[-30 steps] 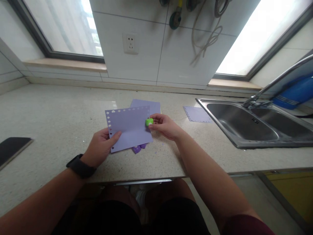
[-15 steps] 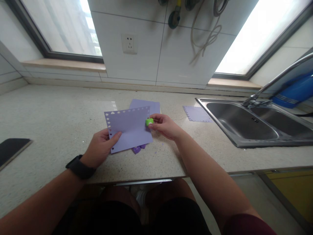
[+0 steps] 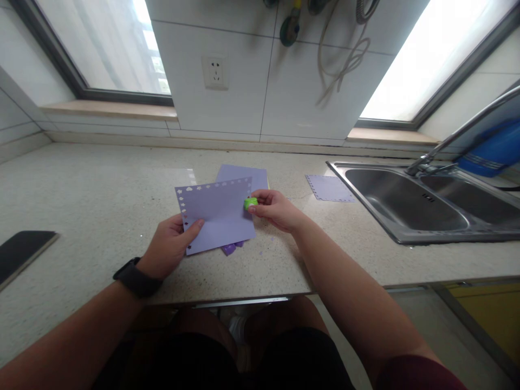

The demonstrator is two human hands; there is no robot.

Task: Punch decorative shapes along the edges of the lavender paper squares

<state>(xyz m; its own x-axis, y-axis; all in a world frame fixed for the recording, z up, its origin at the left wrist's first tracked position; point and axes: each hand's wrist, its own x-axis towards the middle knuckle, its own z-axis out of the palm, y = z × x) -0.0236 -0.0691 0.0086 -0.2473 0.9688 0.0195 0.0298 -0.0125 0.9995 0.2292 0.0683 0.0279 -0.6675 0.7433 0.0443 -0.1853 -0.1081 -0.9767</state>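
Observation:
My left hand (image 3: 173, 238) grips the left side of a purple sheet of paper (image 3: 217, 214), thumb on top and fingers behind. Small shapes are punched along its top and left edges, with a few at the upper right. At the sheet's right edge, my right hand (image 3: 270, 208) pinches a small green craft punch (image 3: 251, 204), which sits over that edge. Partly hidden under the sheet's lower edge lie purple objects (image 3: 229, 249), perhaps more punches. Behind the held sheet rests another purple sheet (image 3: 247, 174) on the counter.
A purple sheet with punched edges (image 3: 329, 188) lies beside the steel double sink (image 3: 396, 233). On the speckled counter (image 3: 101, 216), a dark flat object (image 3: 26, 249) is at the far left. A blue container (image 3: 487, 154) stands behind the faucet (image 3: 422, 162).
The whole view has shifted slightly. Both hands, the sheet and the green punch keep nearly the same positions relative to one another.

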